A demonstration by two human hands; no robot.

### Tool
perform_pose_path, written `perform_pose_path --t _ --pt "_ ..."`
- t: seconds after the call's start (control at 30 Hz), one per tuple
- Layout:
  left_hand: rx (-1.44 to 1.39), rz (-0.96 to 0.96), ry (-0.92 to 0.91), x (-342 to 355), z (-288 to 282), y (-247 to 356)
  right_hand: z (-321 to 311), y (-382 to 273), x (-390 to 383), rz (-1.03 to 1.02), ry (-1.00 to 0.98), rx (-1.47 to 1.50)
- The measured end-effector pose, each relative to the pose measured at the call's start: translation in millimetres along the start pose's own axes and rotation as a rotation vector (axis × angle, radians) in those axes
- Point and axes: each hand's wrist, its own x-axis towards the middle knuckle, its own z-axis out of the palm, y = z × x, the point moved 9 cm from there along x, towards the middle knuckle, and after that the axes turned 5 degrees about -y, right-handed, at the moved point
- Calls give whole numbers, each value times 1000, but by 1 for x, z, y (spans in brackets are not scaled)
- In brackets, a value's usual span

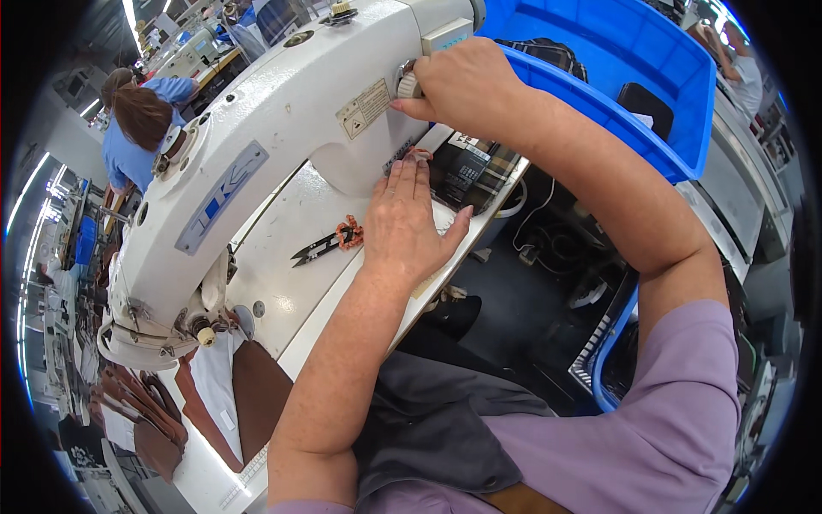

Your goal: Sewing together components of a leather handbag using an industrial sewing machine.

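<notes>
A white sewing machine (pixel 282 111) spans the upper left, its arm running toward its needle end at lower left. My right hand (pixel 471 81) is closed, fingers curled round the ribbed dial (pixel 409 84) on the machine's upright part. Below it, my left hand (pixel 404 214) lies flat by the machine's base, fingers stretched out and thumb apart. A small orange-pink bit shows at its fingertips; I cannot make out what it is. Left of this hand, black thread snips (pixel 317 249) with orange-wrapped handles rest on the white machine bed (pixel 278 295).
Brown fabric pieces (pixel 261 390) and a white piece (pixel 214 374) lie near the needle end. More brown pieces (pixel 141 411) are stacked farther left. A blue bin (pixel 591 103) holding dark items stands at upper right. A person in blue (pixel 145 120) sits at far left.
</notes>
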Motion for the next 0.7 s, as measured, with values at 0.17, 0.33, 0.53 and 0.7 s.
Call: perform_pose_path --t 0.17,0.33,0.53,0.7 --pt "93 24 38 -1 -1 5 9 14 -3 107 -42 199" --pt "101 11 7 -3 3 4 18 16 -9 145 -2 263" --pt "119 0 22 -4 -4 1 28 15 -38 232 75 466" --pt "62 3 117 -6 -17 4 28 18 -63 314 118 560"
